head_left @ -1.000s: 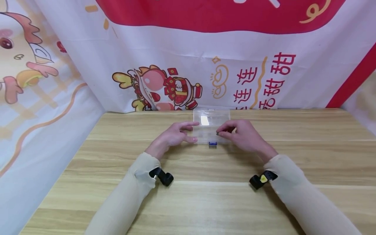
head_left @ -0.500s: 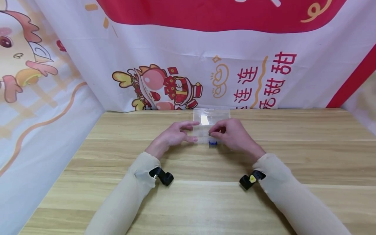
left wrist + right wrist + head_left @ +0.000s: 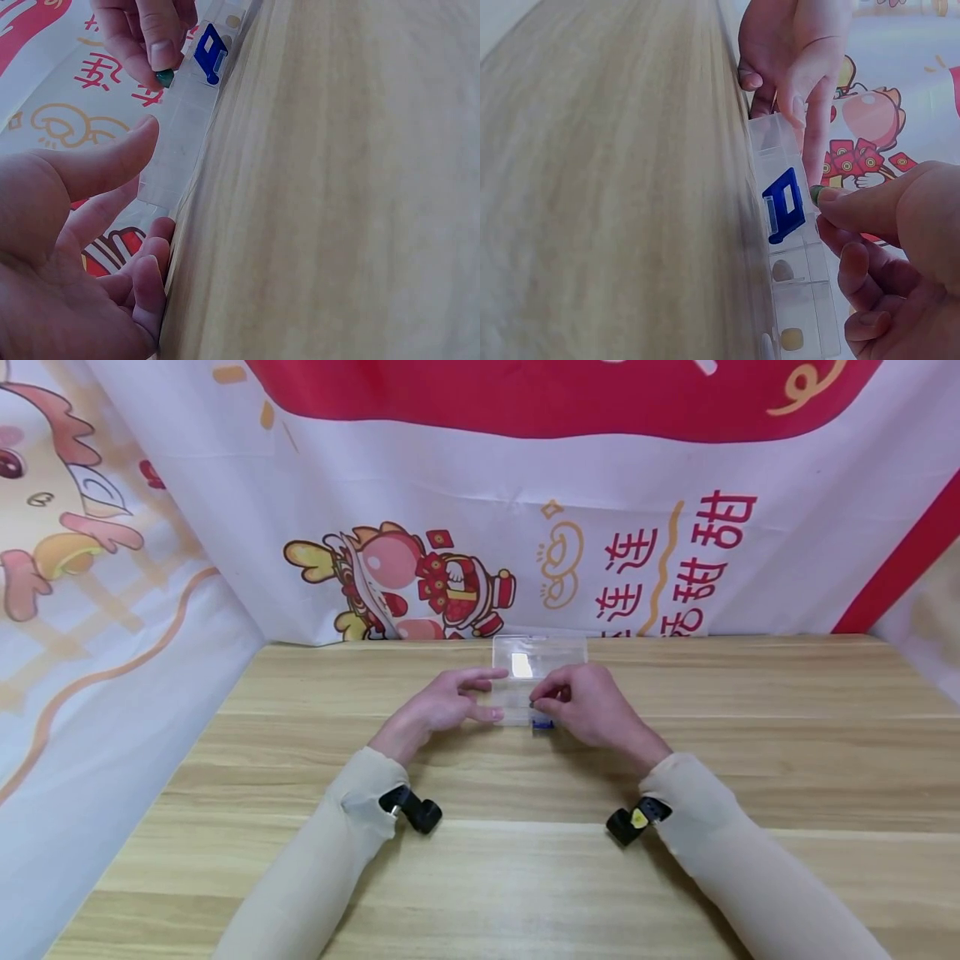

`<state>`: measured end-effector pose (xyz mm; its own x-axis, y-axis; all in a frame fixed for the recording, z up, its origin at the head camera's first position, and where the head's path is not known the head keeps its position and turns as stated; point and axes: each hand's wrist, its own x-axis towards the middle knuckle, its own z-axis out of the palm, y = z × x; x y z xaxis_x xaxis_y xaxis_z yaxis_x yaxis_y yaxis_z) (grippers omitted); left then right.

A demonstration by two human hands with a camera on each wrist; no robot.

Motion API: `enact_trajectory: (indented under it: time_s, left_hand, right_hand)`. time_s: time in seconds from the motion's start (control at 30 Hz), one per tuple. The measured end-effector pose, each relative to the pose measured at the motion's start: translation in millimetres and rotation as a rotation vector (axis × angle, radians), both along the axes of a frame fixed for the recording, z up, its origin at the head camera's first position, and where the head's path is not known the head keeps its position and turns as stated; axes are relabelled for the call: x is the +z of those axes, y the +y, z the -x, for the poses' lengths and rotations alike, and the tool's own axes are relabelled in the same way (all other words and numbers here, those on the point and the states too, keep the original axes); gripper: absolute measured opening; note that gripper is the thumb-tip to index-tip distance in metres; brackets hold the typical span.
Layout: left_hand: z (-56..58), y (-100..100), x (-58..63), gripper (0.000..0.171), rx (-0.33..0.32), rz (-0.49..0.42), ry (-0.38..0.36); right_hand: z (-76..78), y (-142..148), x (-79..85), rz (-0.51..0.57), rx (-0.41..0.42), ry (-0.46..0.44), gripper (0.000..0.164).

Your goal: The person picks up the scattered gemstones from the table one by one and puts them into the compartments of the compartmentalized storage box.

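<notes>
A clear plastic compartment box (image 3: 514, 696) lies at the back of the table with its lid (image 3: 551, 653) raised open. On its front side hangs a blue latch (image 3: 784, 206). My right hand (image 3: 592, 703) pinches a small green stone (image 3: 165, 77) between thumb and fingertip, just above the box near the latch. My left hand (image 3: 450, 700) is at the box's left end, thumb and index finger spread along its corners. In the right wrist view, a grey stone (image 3: 782, 271) and a yellowish stone (image 3: 792, 339) sit in separate compartments to the right of the latch.
The wooden table (image 3: 495, 877) stretches toward me in front of the box. A printed white and red cloth (image 3: 420, 468) hangs right behind the box, and another cloth side (image 3: 150, 710) borders the table on the left. Each wrist carries a black camera.
My right hand has moved left along the box with the green stone, from right of the latch to just above it, then slowed. My left hand has stayed in place.
</notes>
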<state>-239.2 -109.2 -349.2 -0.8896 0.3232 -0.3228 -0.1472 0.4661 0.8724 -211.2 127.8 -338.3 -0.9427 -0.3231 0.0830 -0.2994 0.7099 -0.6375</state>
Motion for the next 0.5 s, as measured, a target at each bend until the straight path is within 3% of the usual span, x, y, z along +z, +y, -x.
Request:
enact_trajectory:
  time_s: [0.5]
  left_hand:
    - [-1.0,0.6,0.7,0.066,0.014,-0.011,-0.010]
  right_hand:
    - [0.2,1.0,-5.0,-0.050,0.002,0.038,0.010]
